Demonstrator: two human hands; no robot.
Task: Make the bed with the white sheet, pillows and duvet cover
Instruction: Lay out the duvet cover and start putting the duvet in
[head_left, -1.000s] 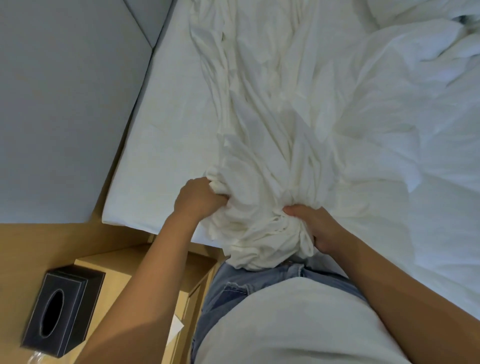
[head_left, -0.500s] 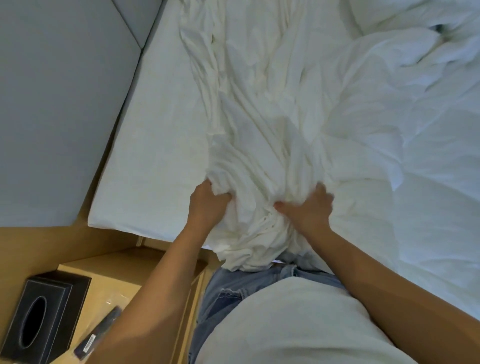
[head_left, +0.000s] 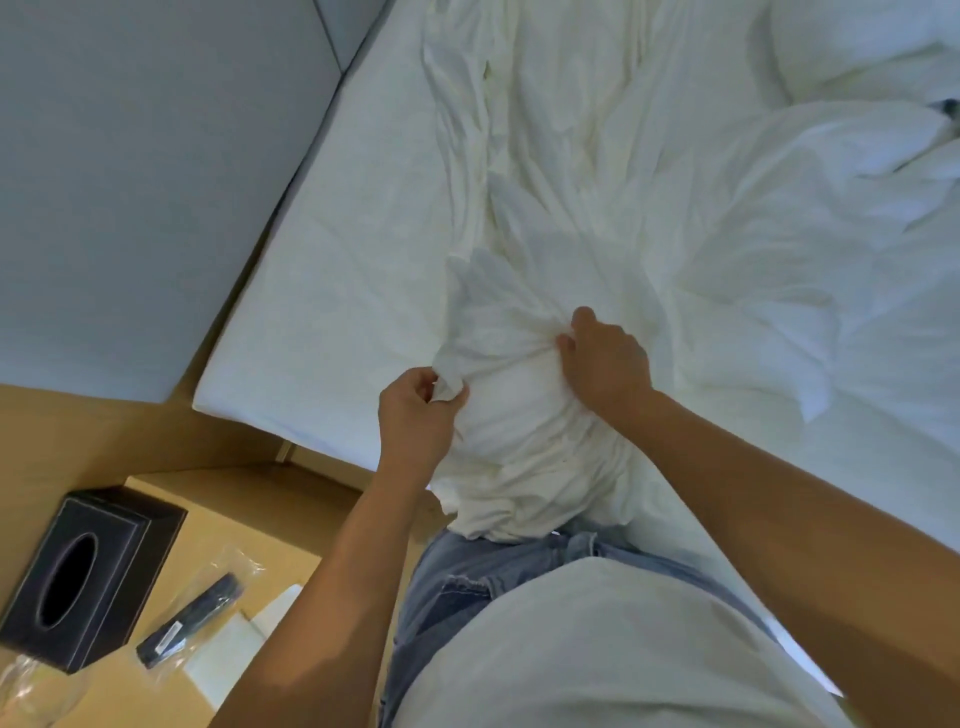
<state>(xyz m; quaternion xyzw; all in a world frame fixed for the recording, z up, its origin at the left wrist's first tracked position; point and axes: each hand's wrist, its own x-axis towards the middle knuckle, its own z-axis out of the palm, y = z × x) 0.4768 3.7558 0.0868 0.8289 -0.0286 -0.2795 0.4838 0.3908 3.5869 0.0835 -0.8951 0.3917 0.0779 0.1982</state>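
Early step, by the look: sorting out the bunched white sheet (head_left: 524, 426) at the near edge of the bed (head_left: 332, 291). Left hand (head_left: 415, 415) pinching a fold; right hand (head_left: 605, 364) curled, gripping cloth. Next, probably: find an edge, pull it flat. No words readable anywhere.

Bed (head_left: 332, 291) carries crumpled white sheet (head_left: 545, 208); duvet (head_left: 805, 234).

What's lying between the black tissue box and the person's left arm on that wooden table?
In the head view, a dark remote control sealed in a clear plastic bag lies between the black leather tissue box and the left forearm, on the light wooden bedside table.
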